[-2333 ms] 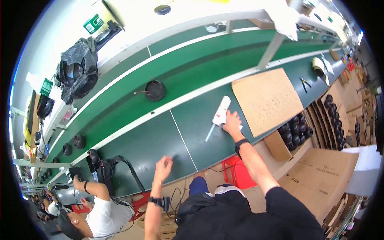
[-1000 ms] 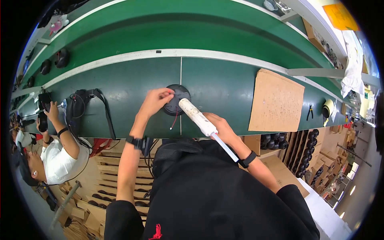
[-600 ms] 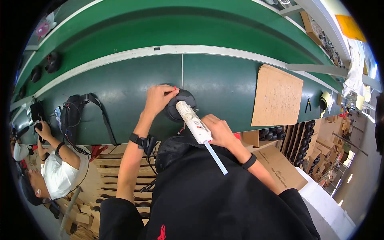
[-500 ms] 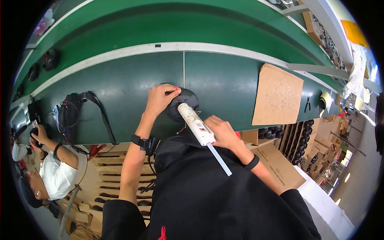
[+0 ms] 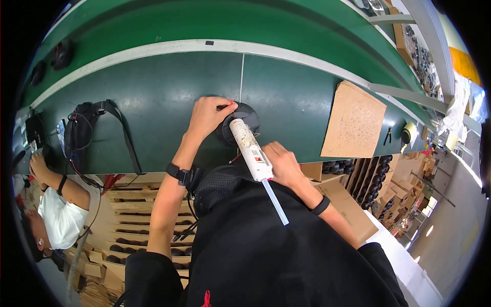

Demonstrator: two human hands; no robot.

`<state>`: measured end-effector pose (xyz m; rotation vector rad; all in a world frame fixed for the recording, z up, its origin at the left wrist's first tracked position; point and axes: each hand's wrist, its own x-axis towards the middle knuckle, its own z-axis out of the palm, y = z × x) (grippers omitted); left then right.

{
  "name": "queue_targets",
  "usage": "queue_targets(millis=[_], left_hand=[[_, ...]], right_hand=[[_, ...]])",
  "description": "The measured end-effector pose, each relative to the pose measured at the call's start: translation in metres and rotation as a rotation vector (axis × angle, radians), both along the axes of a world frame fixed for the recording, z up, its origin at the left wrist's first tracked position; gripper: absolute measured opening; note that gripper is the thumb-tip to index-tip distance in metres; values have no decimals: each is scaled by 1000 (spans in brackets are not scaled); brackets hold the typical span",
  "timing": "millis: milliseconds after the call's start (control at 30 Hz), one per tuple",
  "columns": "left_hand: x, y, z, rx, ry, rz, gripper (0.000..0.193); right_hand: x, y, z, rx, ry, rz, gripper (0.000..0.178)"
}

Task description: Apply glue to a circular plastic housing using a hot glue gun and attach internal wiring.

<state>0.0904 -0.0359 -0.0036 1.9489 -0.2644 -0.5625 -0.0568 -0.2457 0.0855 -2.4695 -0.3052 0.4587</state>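
My right hand (image 5: 283,162) is wrapped round a white hot glue gun (image 5: 249,148), and its handle is hidden by the fingers. From the gun's rear end a translucent glue stick (image 5: 276,202) sticks out toward me. The gun's front end is over a round black plastic part (image 5: 249,113) lying on the bench. My left hand (image 5: 207,116) rests at the far left side of that part. Its thumb and forefinger are closed on a thin red wire (image 5: 232,102) at the rim. A short wire with a small connector (image 5: 234,159) hangs from the near side of the part.
A brown cardboard sheet (image 5: 354,120) lies to the right, with pliers (image 5: 388,135) and a yellow tape roll (image 5: 408,133) beyond it. At left are a black strapped pouch (image 5: 79,128) and a co-worker's arm (image 5: 66,187). A green conveyor belt (image 5: 204,20) runs along the far side.
The view has shifted slightly, so the bench sits higher in it. Both hands keep their grips, and the glue gun stays over the black part. The co-worker's hands have shifted at the left.
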Motion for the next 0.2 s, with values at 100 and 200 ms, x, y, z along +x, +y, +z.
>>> queue_targets(millis=[100,200], left_hand=[[-3,-2,-2,-22,30,17,24],[-4,0,-1,-31,20,24,24]], right_hand=[[-5,0,-2,-17,43,-32,33],[-8,1,-5,-8,85,-77,31]])
